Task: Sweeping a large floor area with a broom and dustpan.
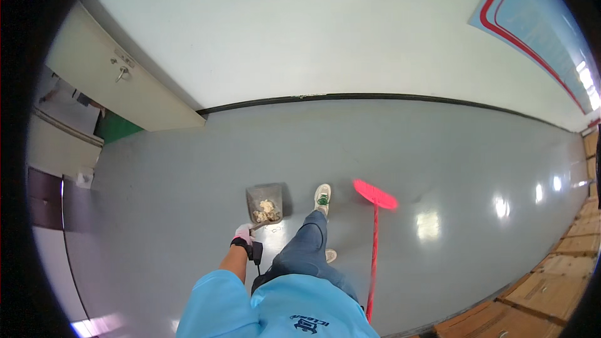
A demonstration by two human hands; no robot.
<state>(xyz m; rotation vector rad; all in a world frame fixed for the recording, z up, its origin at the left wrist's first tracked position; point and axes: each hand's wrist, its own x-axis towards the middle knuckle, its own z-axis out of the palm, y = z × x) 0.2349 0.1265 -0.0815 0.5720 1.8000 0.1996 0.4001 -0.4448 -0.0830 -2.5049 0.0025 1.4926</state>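
Observation:
My left hand (243, 233), in a pale glove, is closed round the handle of a grey dustpan (261, 194). Pale, crumpled debris (267, 211) lies in the pan near its handle end. On my right, a broom with a bright pink-red head (375, 194) stretches toward the lower edge along its red pole (374, 256). Where the pole's upper end goes is hidden, and my right hand does not show. A dark device (256, 253) with a cable sits by my left wrist.
A half-opened door (119, 62) stands at the left, beside a white wall (300, 31) with a dark baseboard. Brown cardboard boxes (532, 291) line the lower right. My feet in white shoes (322, 195) stand on glossy grey floor (188, 181) between dustpan and broom.

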